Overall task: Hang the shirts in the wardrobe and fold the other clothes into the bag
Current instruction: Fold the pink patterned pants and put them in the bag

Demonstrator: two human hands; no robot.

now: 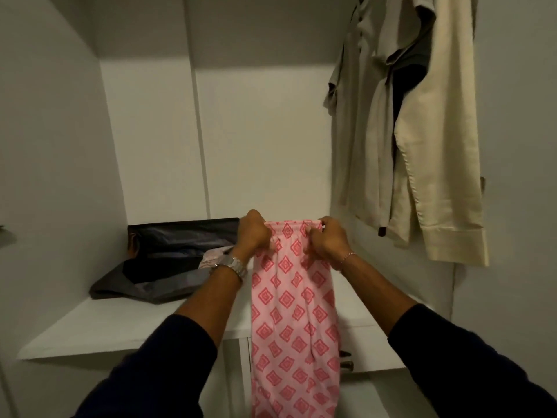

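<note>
A white built-in closet fills the view. Its back wall [259,140] is made of flat panels with a vertical seam running down left of centre. A plain side wall [51,152] closes the left, and another stands at the right. A white shelf [99,324] spans the lower part (drawer fronts sit just beneath it). Light falls from above, leaving the upper recess in shadow.

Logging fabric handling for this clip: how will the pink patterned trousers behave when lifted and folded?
Likely floppy: the pink patterned trousers hang limp from both hands at the waistband. Probably light, since the left hand and right hand merely pinch them.
</note>
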